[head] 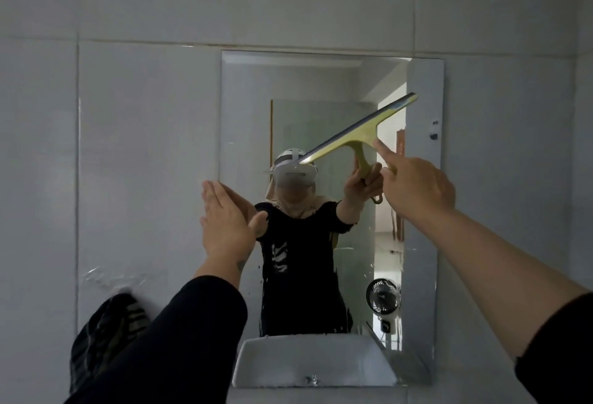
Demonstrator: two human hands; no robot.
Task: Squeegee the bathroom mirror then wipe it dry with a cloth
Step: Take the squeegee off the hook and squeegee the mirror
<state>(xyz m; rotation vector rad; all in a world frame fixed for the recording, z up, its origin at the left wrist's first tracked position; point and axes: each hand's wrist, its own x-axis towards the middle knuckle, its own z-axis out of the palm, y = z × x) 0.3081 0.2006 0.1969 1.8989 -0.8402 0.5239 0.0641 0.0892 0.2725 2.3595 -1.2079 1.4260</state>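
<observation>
A frameless bathroom mirror (244,108) hangs on the grey tiled wall, with water drops on its lower part. A yellow squeegee (359,130) lies against the glass at upper right, its blade slanting up to the right. My right hand (417,188) grips its handle with the index finger stretched out. My left hand (224,220) is flat, fingers together, pressed at the mirror's left edge and holding nothing. A dark striped cloth (106,333) sits low on the left by the wall, partly behind my left sleeve.
A white basin (314,362) sits directly under the mirror. A wet smear (106,278) marks the tile above the cloth. Two small fixings (434,129) stick out of the wall right of the mirror. A small fan shows only as a reflection.
</observation>
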